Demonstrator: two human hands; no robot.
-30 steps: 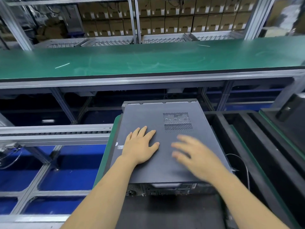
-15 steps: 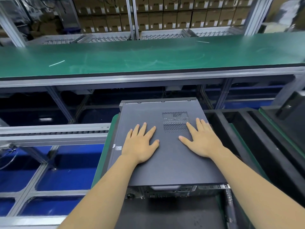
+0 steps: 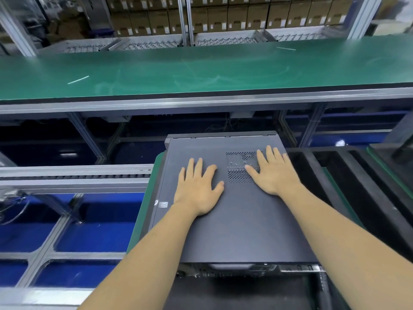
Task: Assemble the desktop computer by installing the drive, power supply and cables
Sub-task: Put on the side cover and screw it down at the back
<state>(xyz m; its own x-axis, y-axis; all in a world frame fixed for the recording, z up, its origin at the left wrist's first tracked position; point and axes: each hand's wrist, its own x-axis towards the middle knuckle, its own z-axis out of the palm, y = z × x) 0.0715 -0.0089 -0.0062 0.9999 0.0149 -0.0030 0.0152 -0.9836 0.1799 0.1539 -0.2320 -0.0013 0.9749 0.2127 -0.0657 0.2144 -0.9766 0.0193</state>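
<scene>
Head view shows both forearms reaching forward from the lower edge, bare, with each hand laid palm down. Left hand (image 3: 197,187) lies flat with fingers straight and slightly spread, thumb angled out to the right, holding nothing. Right hand (image 3: 271,172) is likewise flat and wide, fingers straight and pointing away, thumb angled left; its thumb and index finger cover part of the vent grille (image 3: 238,167). Both palms rest on the top panel of the computer case (image 3: 241,227), the left near the panel's middle-left, the right nearer its far right corner, the two hands apart with bare panel between them.

That case lies on its side on a green-edged worktop (image 3: 143,222), closed by a dark grey, matte side panel. A rectangular patch of small perforated holes sits in the panel's far half. A small label (image 3: 162,204) is stuck on the case's left edge. Its near end shows a recessed black face with ports, blurred. Beyond the case runs a long green conveyor belt (image 3: 201,72), and black foam trays (image 3: 335,175) lie to the right.
</scene>
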